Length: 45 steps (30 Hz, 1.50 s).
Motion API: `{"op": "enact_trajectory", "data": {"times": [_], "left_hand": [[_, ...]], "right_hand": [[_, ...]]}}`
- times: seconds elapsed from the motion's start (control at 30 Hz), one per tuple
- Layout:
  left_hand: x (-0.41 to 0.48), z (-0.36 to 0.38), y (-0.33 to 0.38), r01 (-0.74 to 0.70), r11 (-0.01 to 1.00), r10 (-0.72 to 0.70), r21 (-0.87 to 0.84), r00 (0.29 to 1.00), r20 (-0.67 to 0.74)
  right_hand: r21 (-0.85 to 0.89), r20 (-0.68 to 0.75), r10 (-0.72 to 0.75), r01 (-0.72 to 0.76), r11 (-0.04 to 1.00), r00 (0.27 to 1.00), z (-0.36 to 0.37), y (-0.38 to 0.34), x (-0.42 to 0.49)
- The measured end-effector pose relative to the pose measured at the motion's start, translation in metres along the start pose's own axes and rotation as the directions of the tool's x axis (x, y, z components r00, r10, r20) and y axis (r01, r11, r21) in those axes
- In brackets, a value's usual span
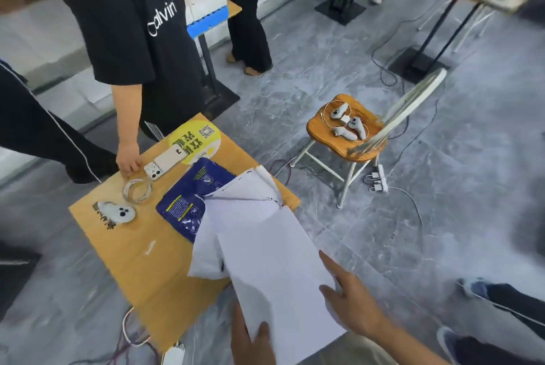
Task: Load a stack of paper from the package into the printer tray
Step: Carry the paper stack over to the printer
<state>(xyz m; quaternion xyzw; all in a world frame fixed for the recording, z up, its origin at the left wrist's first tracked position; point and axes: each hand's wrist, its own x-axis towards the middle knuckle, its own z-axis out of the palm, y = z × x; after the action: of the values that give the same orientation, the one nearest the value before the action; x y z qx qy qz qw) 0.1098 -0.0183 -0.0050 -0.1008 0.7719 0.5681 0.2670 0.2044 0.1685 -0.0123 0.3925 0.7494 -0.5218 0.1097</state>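
Note:
A white stack of paper (274, 273) sticks out over the near right edge of the wooden table (126, 249), slid partly free of its torn blue package (188, 202), which lies open on the table. My left hand (253, 341) grips the stack's near edge from below, thumb on top. My right hand (351, 302) holds the stack's right edge with fingers spread along it. No printer or tray is in view.
A person in a black shirt stands at the table's far side, hand (128, 158) by two phones (165, 162), a tape roll (137, 190) and a white controller (119, 212). A wooden chair (348, 134) with controllers stands right. Cables run over the floor.

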Motion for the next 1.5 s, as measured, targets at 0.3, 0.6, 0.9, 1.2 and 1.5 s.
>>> {"op": "enact_trajectory", "data": {"times": [0.3,0.6,0.9,1.2,1.5], "left_hand": [[0.014,0.067,0.055,0.058,0.993,-0.096,0.098,0.889,0.447],[-0.097,0.298,0.149,-0.305,0.933,-0.041,0.190,0.437,0.899],[-0.326,0.403,0.120,-0.551,0.807,-0.233,0.211,0.032,0.972],[-0.528,0.396,0.037,-0.607,0.794,-0.300,0.028,-0.352,0.886],[-0.681,0.313,0.012,-0.601,0.786,-0.456,-0.146,-0.723,0.519]], "right_hand": [[0.178,-0.402,0.145,-0.078,0.981,0.904,-0.045,0.036,-0.043],[0.540,-0.730,0.458,0.019,0.841,0.507,-0.208,0.102,-0.148],[0.690,-0.718,0.688,0.232,0.685,0.107,-0.244,0.188,-0.361],[0.669,-0.546,0.780,0.401,0.626,-0.306,-0.185,0.258,-0.547],[0.567,-0.191,0.756,0.558,0.606,-0.626,-0.076,0.205,-0.653]]}}
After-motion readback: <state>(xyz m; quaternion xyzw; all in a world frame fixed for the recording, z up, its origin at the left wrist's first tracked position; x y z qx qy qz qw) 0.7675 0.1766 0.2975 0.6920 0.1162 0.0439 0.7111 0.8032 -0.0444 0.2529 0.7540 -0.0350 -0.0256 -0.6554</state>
